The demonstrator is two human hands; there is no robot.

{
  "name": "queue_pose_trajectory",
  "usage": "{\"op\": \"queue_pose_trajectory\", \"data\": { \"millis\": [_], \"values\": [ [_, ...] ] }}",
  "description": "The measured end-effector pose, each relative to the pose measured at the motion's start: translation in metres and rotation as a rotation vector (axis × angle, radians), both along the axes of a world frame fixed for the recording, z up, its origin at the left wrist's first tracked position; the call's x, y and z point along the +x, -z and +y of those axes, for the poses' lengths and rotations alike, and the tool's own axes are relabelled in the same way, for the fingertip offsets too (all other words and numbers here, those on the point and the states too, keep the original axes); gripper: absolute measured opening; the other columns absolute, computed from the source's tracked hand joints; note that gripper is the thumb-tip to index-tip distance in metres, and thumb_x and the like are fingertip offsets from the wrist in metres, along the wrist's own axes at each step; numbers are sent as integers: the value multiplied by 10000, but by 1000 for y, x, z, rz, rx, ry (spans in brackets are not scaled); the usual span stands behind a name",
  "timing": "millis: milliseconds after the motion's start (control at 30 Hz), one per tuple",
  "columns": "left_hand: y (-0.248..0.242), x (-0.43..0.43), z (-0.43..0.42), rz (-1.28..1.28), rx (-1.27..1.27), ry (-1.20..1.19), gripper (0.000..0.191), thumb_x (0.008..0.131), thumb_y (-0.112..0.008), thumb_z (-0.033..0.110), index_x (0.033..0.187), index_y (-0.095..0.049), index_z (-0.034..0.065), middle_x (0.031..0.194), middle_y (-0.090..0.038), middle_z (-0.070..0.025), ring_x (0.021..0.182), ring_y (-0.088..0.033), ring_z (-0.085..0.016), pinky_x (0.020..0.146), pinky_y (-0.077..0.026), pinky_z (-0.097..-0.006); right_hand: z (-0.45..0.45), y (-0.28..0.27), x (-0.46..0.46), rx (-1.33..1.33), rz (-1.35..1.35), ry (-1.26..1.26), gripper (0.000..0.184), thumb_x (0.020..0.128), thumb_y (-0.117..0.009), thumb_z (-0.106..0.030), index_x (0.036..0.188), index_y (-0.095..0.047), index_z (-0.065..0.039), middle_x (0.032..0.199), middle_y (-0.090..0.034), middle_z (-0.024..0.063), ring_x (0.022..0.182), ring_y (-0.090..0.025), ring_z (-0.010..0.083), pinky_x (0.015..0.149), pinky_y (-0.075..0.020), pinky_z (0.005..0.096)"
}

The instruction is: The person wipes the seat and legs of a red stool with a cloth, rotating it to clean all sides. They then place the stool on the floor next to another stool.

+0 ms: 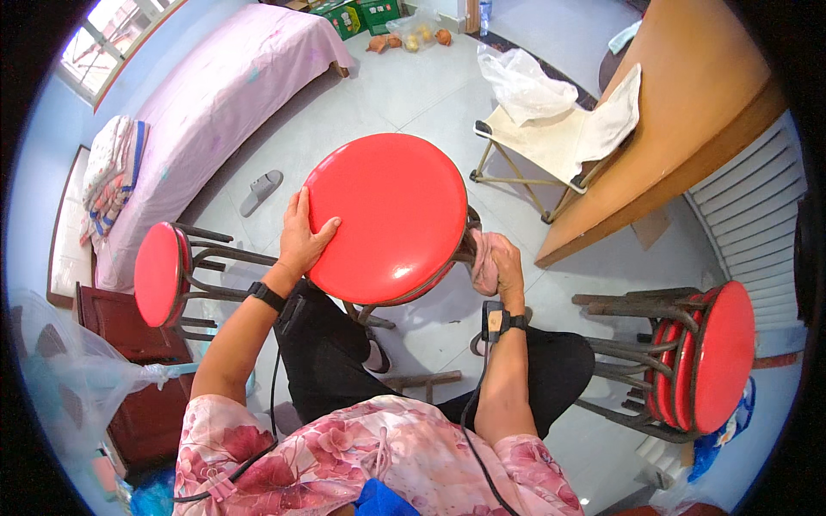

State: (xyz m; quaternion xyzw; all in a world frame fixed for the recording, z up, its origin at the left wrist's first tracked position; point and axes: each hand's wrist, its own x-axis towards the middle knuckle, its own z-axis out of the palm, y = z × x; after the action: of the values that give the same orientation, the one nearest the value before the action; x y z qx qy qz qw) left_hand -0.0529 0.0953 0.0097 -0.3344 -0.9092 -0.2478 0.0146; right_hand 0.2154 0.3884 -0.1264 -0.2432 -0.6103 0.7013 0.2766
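Note:
A round stool with a red padded seat point(387, 216) and dark metal legs stands before me, between my knees. My left hand point(304, 235) lies on the left edge of the seat, fingers spread and thumb on top. At the right side of the stool, my right hand point(506, 267) grips a pink cloth point(484, 264) against the metal frame just below the seat's edge. Part of the cloth is hidden by my fingers. Most of the stool's legs are out of sight under the seat.
Stacked red stools point(723, 358) lie sideways at the right, others point(158, 274) at the left. A folding canvas stool point(542, 138) bearing a plastic bag point(526, 87) stands by a wooden panel point(671, 122). A grey slipper point(261, 192) lies near the covered bed point(226, 97).

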Motion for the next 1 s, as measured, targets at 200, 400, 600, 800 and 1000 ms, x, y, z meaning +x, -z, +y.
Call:
{"op": "queue_pose_trajectory", "data": {
  "millis": [200, 400, 600, 800, 1000],
  "values": [
    [-8, 7, 4, -22, 13, -47, 942, 817, -727, 482, 1501, -310, -13, 1510, -335, -278, 1374, -366, -439, 1111, -377, -460, -66, -109, 2, 202, 93, 331, 342, 797, -613, -75, 1124, -622, 22, 1055, -649, 115, 1038, -604, 239, 950, -467, 361],
    [-9, 12, 5, -25, 20, -67, 954, 798, -738, 477, 1496, -313, -15, 1488, -351, -272, 1357, -383, -434, 1089, -403, -464, -84, -149, -27, 1161, -117, 153, 427, 802, -658, -188, 1222, -650, -111, 1333, -559, 158, 1244, -486, 394, 1064, -375, 519],
    [-8, 14, 7, 4, 27, -84, 970, 798, -738, 488, 1493, -307, -34, 1489, -348, -276, 1367, -371, -429, 1089, -402, -463, 5, -177, -116, 1403, -241, -108, 451, 829, -637, -232, 1267, -622, -126, 1300, -608, 125, 1198, -543, 334, 989, -427, 482],
    [5, 6, 3, -37, 77, -84, 885, 882, -645, 491, 1504, -290, -29, 1492, -353, -285, 1368, -378, -430, 1113, -372, -460, -56, -193, -197, 1559, -246, -254, 453, 822, -663, -268, 1238, -621, -94, 1227, -645, 100, 1113, -602, 305, 889, -472, 481],
    [16, -14, -10, -765, 953, 49, 684, 1007, -472, 410, 1501, -297, -30, 1489, -381, -277, 1336, -441, -413, 1113, -372, -435, -168, -186, -178, 1476, 35, -518, 449, 811, -690, -275, 1218, -648, -91, 1278, -611, 144, 1208, -548, 334, 981, -444, 492]
  ]
}}
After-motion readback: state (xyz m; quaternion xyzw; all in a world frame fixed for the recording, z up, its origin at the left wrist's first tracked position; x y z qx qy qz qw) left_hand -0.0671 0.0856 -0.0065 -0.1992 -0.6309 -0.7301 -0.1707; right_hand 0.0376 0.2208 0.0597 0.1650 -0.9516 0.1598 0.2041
